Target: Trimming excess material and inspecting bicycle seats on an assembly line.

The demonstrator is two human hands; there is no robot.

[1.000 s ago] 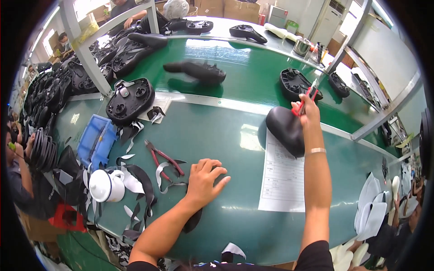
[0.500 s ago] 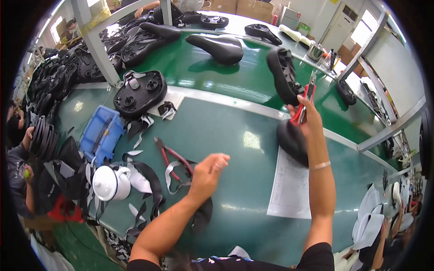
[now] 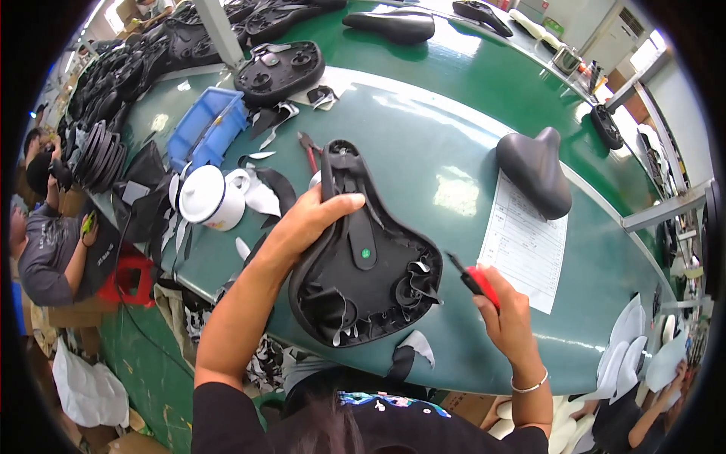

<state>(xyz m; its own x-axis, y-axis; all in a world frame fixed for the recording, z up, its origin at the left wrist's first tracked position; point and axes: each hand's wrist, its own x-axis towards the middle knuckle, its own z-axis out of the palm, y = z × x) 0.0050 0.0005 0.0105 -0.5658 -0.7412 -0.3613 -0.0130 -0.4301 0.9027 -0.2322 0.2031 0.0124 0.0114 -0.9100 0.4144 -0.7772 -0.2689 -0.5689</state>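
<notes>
My left hand (image 3: 306,223) grips the narrow nose end of a black bicycle saddle (image 3: 363,257) that lies upside down, its underside facing up with loose flaps of cover material around the wide rear. My right hand (image 3: 505,314) holds a red-handled cutting tool (image 3: 473,278), its dark tip pointing toward the saddle's right edge, a little apart from it. A finished black saddle (image 3: 535,168) rests right side up on the green table (image 3: 431,151), beside a printed paper sheet (image 3: 525,242).
A white mug (image 3: 206,198) and a blue tray (image 3: 206,130) stand at the left, with red pliers (image 3: 308,151) and black offcuts nearby. More saddle bases (image 3: 278,72) and stacks lie at the back. Another person (image 3: 49,242) sits at the left.
My left hand has taken up an upturned saddle and brought it close in front of me. My right hand with the red tool has come down from the far saddle to this one.
</notes>
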